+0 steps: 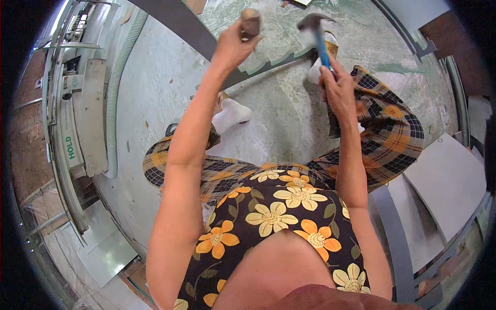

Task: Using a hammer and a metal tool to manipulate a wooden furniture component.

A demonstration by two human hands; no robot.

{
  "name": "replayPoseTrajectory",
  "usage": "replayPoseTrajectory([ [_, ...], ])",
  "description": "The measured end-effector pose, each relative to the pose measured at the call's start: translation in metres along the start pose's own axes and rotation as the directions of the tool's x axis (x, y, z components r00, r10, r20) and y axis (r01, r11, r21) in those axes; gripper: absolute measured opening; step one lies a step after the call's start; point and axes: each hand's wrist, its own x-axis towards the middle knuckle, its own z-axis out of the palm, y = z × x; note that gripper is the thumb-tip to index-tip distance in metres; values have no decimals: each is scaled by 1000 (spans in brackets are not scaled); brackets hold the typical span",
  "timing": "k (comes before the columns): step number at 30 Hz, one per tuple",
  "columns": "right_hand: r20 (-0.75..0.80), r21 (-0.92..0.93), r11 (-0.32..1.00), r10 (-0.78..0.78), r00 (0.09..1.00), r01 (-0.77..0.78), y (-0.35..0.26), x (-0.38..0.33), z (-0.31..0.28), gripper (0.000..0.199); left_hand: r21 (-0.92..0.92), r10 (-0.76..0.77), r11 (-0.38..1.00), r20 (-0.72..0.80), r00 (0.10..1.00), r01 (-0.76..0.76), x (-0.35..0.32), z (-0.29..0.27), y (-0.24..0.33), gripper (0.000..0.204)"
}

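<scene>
My right hand (338, 82) is wrapped round the blue handle of a claw hammer (324, 51), whose dark, motion-blurred head is raised up and away from me. Farther left, my left hand (233, 45) grips a short, rounded brown object (251, 24) with a tan top; blur hides its exact kind. Hammer and brown object are apart. Beyond my bent legs lies a grey notched strip (268, 66), below the level of both hands. It meets a wide grey board (178, 26) that slants in from the upper left.
A ribbed green hose (122, 77) and a long machine (77, 119) run along the left. White panels (448, 178) and a grey frame piece (395, 232) lie to the right. My socked foot (232, 114) rests on the scuffed concrete floor (279, 113).
</scene>
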Motion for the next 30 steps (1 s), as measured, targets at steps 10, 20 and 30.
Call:
replayPoseTrajectory([
  [10, 170, 7, 994, 106, 980, -108, -11, -22, 23, 39, -148, -153, 980, -120, 981, 135, -50, 14, -47, 36],
  [20, 147, -69, 990, 129, 981, -120, -1, -31, 28, 39, -131, -177, 977, -80, 981, 166, -54, 61, -89, 37],
  [30, 157, -88, 985, 163, 974, -151, 6, -30, 34, 39, -225, -198, 956, -11, 980, 190, -29, 77, -101, 42],
])
